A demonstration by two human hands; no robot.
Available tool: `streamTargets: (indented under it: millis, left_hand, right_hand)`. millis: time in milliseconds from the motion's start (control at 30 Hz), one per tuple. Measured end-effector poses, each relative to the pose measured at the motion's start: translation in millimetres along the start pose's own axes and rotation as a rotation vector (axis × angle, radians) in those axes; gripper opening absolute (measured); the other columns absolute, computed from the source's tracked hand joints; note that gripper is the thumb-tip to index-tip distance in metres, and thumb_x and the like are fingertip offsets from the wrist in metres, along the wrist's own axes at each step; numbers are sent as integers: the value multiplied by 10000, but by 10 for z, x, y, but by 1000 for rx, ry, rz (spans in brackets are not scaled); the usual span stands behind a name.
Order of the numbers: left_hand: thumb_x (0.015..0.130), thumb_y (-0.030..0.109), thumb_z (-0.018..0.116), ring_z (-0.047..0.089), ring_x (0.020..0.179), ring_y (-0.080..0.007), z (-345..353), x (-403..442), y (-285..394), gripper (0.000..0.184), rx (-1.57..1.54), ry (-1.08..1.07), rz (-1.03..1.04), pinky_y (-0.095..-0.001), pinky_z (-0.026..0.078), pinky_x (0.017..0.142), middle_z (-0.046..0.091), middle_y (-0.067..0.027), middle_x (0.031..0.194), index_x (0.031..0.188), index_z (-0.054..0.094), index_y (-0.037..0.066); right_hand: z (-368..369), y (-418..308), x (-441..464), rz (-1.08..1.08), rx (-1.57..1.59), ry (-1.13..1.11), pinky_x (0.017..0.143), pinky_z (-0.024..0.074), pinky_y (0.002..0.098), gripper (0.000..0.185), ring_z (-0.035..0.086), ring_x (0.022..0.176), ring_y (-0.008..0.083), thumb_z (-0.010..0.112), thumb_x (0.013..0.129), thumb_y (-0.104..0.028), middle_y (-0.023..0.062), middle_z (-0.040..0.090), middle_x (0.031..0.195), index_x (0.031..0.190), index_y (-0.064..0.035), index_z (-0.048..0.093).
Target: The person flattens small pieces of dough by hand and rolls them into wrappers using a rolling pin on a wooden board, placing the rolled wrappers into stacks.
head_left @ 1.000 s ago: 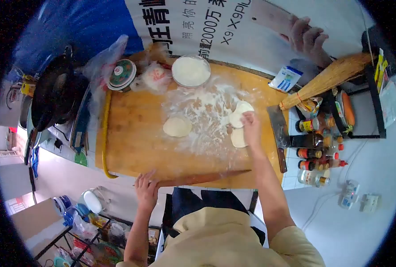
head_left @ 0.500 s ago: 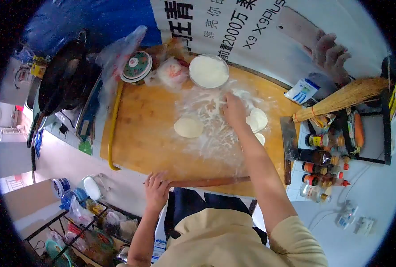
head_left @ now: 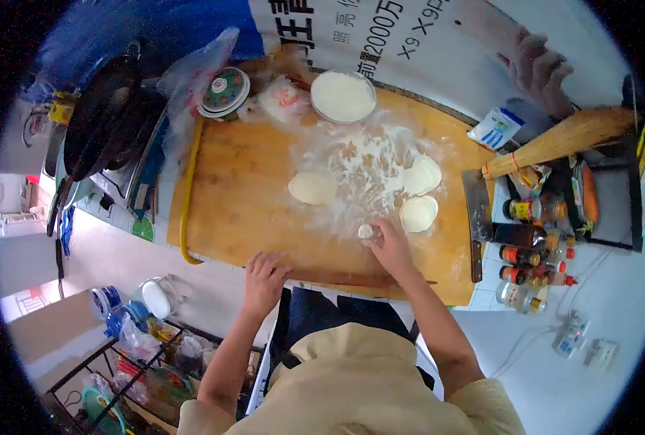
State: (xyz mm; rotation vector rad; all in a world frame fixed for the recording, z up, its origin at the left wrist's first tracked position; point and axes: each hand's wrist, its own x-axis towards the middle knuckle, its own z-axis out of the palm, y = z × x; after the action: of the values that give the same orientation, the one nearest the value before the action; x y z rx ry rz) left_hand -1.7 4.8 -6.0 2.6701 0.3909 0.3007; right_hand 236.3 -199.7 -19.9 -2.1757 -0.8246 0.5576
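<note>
My right hand (head_left: 389, 245) pinches a small pale dough piece (head_left: 366, 231) just above the front part of the wooden board (head_left: 235, 170). Near the board's front edge, my left hand (head_left: 266, 275) lies with fingers stretched out, at the left end of a wooden rolling pin (head_left: 337, 279). Whether its palm presses on the pin is hidden. One flat dough round (head_left: 312, 188) lies left of the scattered flour (head_left: 369, 159). To the right are more flat rounds, an upper dough stack (head_left: 422, 175) and a lower dough stack (head_left: 418, 214), whose edges overlap.
A bowl of flour (head_left: 343, 96) stands at the back edge, beside a plastic bag (head_left: 285, 100) and a lidded tin (head_left: 225, 93). A cleaver (head_left: 476, 206) lies along the right edge. Beyond it are a straw brush (head_left: 554, 141) and several seasoning bottles (head_left: 522, 254).
My right hand has come back from the floured middle toward the front edge, and a small dough piece now shows in its fingers. The right-hand dough rounds are uncovered. The view has shifted slightly.
</note>
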Motion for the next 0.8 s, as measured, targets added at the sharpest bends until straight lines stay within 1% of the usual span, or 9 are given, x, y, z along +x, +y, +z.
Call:
streamTargets:
  millis: [67, 267, 367, 433, 500, 533, 633, 667, 800]
  left_hand:
    - [739, 107, 686, 538, 1105, -277, 8, 53, -5, 152, -16, 34, 64, -490, 359, 1014, 599, -65, 1150, 890, 668, 113]
    - [734, 80, 660, 538, 1089, -297, 30, 168, -130, 145, -62, -6, 61, -504, 346, 1025, 595, -80, 1143, 878, 661, 97]
    - [734, 86, 658, 533, 1092, -295, -5, 207, -207, 144, -50, 23, 100, -507, 345, 1023, 589, -92, 1136, 878, 658, 84]
    - [736, 92, 657, 514, 1134, -307, 32, 236, -283, 157, -45, 17, 79, -507, 335, 1037, 578, -106, 1178, 893, 659, 84]
    - [739, 98, 656, 496, 1177, -319, 92, 331, -363, 170, -41, 12, 57, -507, 325, 1052, 567, -120, 1219, 908, 660, 85]
    - [739, 135, 672, 449, 1235, -333, 124, 434, -408, 272, -55, -38, 74, -506, 304, 1072, 518, -133, 1294, 1003, 635, 81]
    - [736, 216, 705, 351, 1332, -347, 197, 717, -443, 532, -91, -134, 68, -506, 261, 1106, 405, -149, 1424, 1215, 526, 70]
    - [732, 261, 721, 299, 1372, -346, 196, 741, -431, 689, -114, -177, 40, -506, 237, 1121, 341, -152, 1478, 1330, 442, 63]
    - [722, 343, 738, 264, 1394, -324, 57, 625, -343, 920, 151, -285, 133, -507, 213, 1129, 295, -151, 1502, 1444, 258, 33]
  right_hand:
    - [144, 18, 10, 187, 72, -27, 850, 488, 407, 354, 584, 999, 338, 704, 729, -33, 138, 575, 1106, 1062, -50, 583]
    - [319, -55, -299, -82, 71, -210, 810, 491, 410, 373, 585, 952, 335, 692, 753, -34, 122, 564, 1046, 1105, -106, 590]
    - [253, -64, -550, -62, 163, -49, 803, 483, 348, 261, 580, 936, 300, 636, 806, -30, 125, 548, 1073, 1064, -48, 603]
    - [136, -12, -747, -75, -86, 186, 922, 435, 406, 305, 535, 1081, 324, 594, 853, -86, 144, 511, 1233, 1157, -65, 587]
    - [58, 47, -830, -63, -249, 192, 983, 387, 447, 391, 467, 1187, 336, 597, 864, -131, 139, 449, 1335, 1247, -93, 526]
    - [39, 63, -859, -53, -409, 189, 1044, 339, 489, 483, 399, 1294, 348, 599, 876, -176, 134, 387, 1437, 1336, -121, 465]
    - [54, 170, -677, 58, -619, 110, 1104, 231, 529, 588, 298, 1369, 344, 573, 895, -224, 133, 300, 1501, 1434, -150, 350]
    - [47, 166, -636, 61, -613, 107, 1104, 231, 529, 588, 298, 1369, 344, 573, 895, -224, 133, 300, 1501, 1434, -150, 350]
    - [-9, 46, -827, 23, -523, 61, 1110, 220, 531, 645, 270, 1387, 338, 603, 880, -267, 166, 282, 1503, 1431, -71, 331]
